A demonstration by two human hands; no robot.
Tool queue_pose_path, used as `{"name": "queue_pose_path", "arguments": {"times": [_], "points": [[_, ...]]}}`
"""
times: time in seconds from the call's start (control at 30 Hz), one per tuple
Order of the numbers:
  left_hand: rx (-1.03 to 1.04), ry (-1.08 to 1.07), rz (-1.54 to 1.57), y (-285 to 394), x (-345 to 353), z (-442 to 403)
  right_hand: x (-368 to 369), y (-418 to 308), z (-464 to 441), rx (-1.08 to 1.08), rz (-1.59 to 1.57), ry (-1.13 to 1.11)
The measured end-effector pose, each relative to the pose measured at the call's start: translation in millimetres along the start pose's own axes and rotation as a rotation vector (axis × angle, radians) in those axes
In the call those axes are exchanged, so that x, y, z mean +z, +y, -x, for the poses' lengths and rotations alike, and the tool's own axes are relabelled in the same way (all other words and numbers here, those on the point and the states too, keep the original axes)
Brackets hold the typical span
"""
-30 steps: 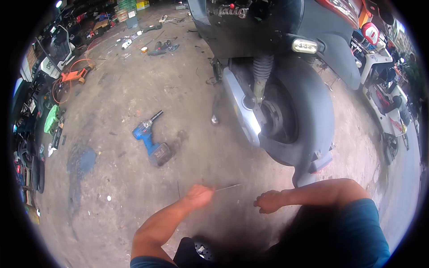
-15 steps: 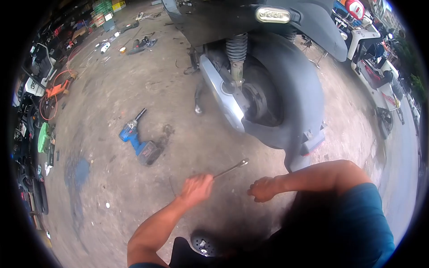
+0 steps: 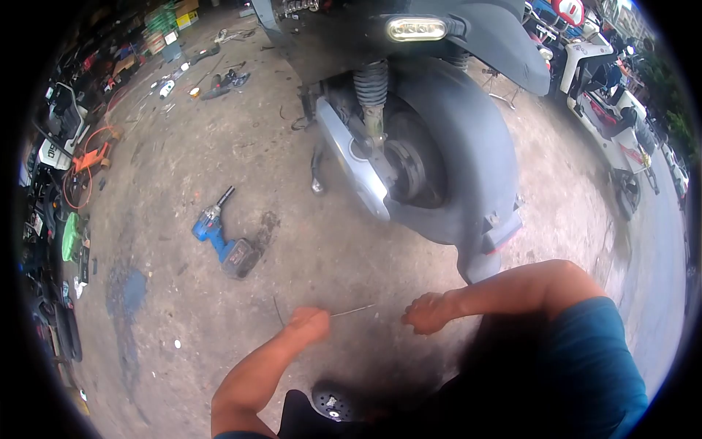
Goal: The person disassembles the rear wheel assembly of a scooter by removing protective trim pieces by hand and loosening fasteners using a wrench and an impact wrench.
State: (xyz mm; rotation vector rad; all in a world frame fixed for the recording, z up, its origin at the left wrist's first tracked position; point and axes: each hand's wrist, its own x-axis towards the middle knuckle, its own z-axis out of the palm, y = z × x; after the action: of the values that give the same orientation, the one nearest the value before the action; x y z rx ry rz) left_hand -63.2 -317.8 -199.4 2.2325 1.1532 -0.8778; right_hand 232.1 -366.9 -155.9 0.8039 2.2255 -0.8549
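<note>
My left hand (image 3: pixel 308 324) is closed around a thin metal wrench (image 3: pixel 355 311), whose shaft points right across the gap between my hands. It appears nearly edge-on, so its end shape is unclear. My right hand (image 3: pixel 428 313) has its fingers curled in, a short way beyond the wrench's tip; whatever it may hold is hidden. Both hands are above the concrete floor, in front of a scooter's rear wheel (image 3: pixel 409 175) and grey fender (image 3: pixel 475 139). A thin dark line shows just left of my left hand.
A blue cordless impact wrench (image 3: pixel 216 238) lies on the floor to the left. The scooter's silver swingarm cover (image 3: pixel 355 157) and shock absorber (image 3: pixel 371 88) stand ahead. Scattered tools (image 3: pixel 223 84) lie farther back. A white scooter (image 3: pixel 585 80) is parked at right.
My left hand has shifted slightly left and down, and the wrench has turned from angled upward to nearly level. The right hand stays almost in place. The view has shifted a little.
</note>
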Motion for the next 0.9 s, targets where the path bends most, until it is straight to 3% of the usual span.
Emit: {"name": "queue_pose_path", "arguments": {"times": [0.07, 0.17, 0.27, 0.37, 0.47, 0.57, 0.67, 0.77, 0.87, 0.9], "points": [[0.028, 0.039, -0.007, 1.7, -9.7, 5.0, 0.9, 0.6, -1.4, 0.003, 0.013, 0.001], [0.212, 0.419, 0.037, 4.4, -7.6, 7.1, 6.2, 2.9, -10.2, 0.017, 0.035, -0.030], [0.323, 0.649, 0.235, 21.5, -12.0, 17.0, 8.6, 2.2, -13.0, -0.024, 0.050, 0.020], [0.113, 0.367, 0.148, 22.9, 4.8, -3.6, 1.6, -5.4, -8.9, -0.039, 0.038, 0.053], [0.117, 0.187, 0.093, 17.7, -0.6, -7.6, 1.6, -4.5, -15.4, -0.034, 0.057, -0.040], [0.189, 0.339, 0.114, 22.0, -16.6, 8.5, 12.0, -2.9, -22.5, -0.048, 0.072, -0.054], [0.389, 0.760, 0.229, 23.9, -16.4, 14.9, 11.4, -3.6, -24.2, -0.028, 0.069, -0.068], [0.485, 0.951, 0.241, 27.7, -13.4, 11.5, 4.7, -8.6, -19.8, -0.004, 0.061, -0.093], [0.394, 0.778, 0.113, 18.2, 6.0, -4.6, 3.8, -9.7, -18.0, -0.028, 0.075, -0.074], [0.330, 0.623, 0.062, 13.3, 13.4, -11.9, 4.3, -9.5, -17.3, -0.042, 0.081, -0.061]]}}
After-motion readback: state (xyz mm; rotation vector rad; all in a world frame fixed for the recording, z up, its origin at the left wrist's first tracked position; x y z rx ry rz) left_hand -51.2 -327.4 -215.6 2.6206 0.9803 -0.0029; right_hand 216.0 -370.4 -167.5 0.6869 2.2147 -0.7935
